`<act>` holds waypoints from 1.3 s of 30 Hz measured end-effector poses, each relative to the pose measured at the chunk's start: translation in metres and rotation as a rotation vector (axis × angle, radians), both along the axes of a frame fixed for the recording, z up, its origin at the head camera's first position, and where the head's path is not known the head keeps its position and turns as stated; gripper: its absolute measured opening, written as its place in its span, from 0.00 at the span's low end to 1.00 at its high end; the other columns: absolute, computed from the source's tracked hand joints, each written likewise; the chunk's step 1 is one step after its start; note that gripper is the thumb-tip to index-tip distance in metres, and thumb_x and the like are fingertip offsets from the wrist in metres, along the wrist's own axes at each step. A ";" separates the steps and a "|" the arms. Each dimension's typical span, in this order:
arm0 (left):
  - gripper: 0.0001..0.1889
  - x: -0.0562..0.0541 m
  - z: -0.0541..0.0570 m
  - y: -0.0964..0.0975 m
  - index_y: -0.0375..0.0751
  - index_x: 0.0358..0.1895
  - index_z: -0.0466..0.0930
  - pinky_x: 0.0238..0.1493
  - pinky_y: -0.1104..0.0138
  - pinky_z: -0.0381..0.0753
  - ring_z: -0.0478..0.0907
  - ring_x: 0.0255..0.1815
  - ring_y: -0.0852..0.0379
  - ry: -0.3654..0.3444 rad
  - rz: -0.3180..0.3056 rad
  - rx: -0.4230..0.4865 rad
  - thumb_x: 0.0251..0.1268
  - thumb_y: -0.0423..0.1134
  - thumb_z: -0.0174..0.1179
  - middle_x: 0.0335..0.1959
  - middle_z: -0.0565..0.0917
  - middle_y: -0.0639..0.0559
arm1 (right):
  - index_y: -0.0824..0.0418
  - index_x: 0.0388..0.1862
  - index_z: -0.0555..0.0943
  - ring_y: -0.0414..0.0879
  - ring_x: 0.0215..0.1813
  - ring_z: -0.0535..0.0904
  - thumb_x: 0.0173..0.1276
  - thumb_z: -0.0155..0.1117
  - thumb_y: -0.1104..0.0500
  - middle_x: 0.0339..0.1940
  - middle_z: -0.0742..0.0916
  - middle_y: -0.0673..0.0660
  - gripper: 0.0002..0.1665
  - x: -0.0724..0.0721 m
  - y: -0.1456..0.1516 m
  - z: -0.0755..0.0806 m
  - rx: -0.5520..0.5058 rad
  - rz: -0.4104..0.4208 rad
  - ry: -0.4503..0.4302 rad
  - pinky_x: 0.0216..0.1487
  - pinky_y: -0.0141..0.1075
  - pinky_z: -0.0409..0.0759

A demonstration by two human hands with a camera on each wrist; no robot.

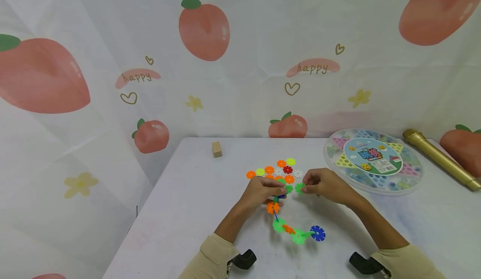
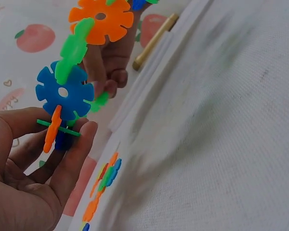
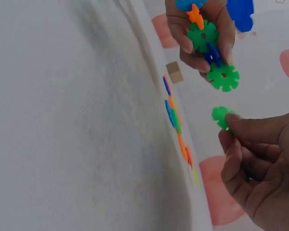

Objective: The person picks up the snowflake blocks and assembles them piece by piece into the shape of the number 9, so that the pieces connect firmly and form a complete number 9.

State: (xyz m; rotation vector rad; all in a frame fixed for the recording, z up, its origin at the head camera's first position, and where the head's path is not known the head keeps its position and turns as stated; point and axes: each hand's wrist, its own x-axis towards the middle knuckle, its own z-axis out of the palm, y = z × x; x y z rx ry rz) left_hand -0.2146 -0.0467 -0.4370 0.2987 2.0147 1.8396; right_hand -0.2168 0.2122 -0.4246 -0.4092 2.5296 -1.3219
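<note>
My left hand (image 1: 259, 192) pinches one end of a chain of notched plastic snowflake discs above the table. The chain hangs in a curve toward me, through an orange disc (image 1: 273, 207) and green ones, to a blue disc (image 1: 317, 233) at its loose end. Between right thumb and fingers, my right hand (image 1: 327, 185) pinches a single green snowflake disc (image 3: 221, 116). A small gap separates it from the green disc (image 3: 223, 77) at the chain's held end. In the left wrist view, left fingertips (image 2: 86, 132) hold the chain near a blue disc (image 2: 65, 94).
Several loose discs (image 1: 269, 170), orange, yellow, white and red, lie just behind the hands. A small wooden block (image 1: 216, 149) stands at the back left. A round clear case (image 1: 334, 168) with a label sits at the right, beside a gold microphone (image 1: 439, 158).
</note>
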 end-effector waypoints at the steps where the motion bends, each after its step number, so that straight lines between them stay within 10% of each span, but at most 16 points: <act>1: 0.10 0.000 0.000 0.000 0.39 0.45 0.93 0.37 0.65 0.90 0.92 0.32 0.49 -0.002 0.000 0.001 0.67 0.40 0.73 0.36 0.93 0.46 | 0.63 0.44 0.83 0.52 0.34 0.79 0.70 0.74 0.59 0.32 0.84 0.54 0.10 0.000 -0.001 0.001 -0.021 0.003 0.000 0.34 0.36 0.83; 20: 0.09 0.001 -0.001 0.000 0.41 0.44 0.94 0.34 0.69 0.81 0.92 0.45 0.45 0.042 -0.009 -0.027 0.66 0.41 0.73 0.35 0.93 0.45 | 0.68 0.58 0.85 0.54 0.33 0.83 0.75 0.68 0.58 0.35 0.90 0.63 0.19 0.005 -0.001 0.009 -0.175 0.047 -0.071 0.42 0.40 0.84; 39: 0.08 0.005 -0.001 0.003 0.34 0.42 0.94 0.43 0.65 0.90 0.93 0.37 0.51 0.077 0.003 0.074 0.64 0.34 0.74 0.35 0.93 0.41 | 0.72 0.56 0.86 0.54 0.32 0.84 0.73 0.68 0.61 0.31 0.91 0.56 0.19 0.009 -0.007 0.009 -0.205 0.010 -0.113 0.39 0.39 0.86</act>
